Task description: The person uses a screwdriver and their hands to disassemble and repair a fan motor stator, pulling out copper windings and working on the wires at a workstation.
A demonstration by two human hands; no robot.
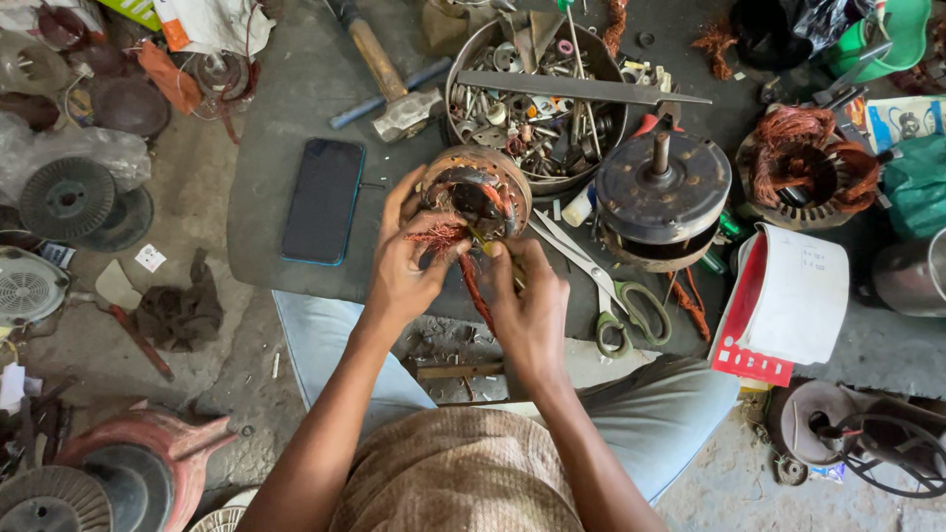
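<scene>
1. Far left on the floor: grey discs [67, 199] stacked, a fan grille [28, 286] below them, a dark rag [182, 310] nearby, a red motor housing [148, 463] at bottom left.
2. On the dark mat [286, 99]: a phone [323, 201] lying face up, screen off; a hammer [389, 84] above and just right of it, head toward the stator.
3. Left hand [404, 266]: fingers wrapped around the stator's left rim, thumb pressed by frayed copper wire [439, 236]; clamped on the stator.
4. Stator [478, 192]: held tilted at mid-mat, just in front of the bowl, lifted between both hands; whether resting on the mat, impossible to tell.
5. Right hand [527, 300]: fingers pinched together on a small yellowish tool at the stator's lower edge; tool mostly hidden. A reddish wire strand hung down between the hands.
6. Bowl [463, 59] behind the stator: full of nuts, washers and small parts, with a flat file [581, 89] across its rim.
7. Scissors [611, 286], green-handled, just right of the right hand, blades open.
8. Rotor [662, 192] with upright shaft, beside the bowl.
9. Further right: a second stator [808, 167] with copper windings, a notebook [788, 296] with red cover open below it.
</scene>
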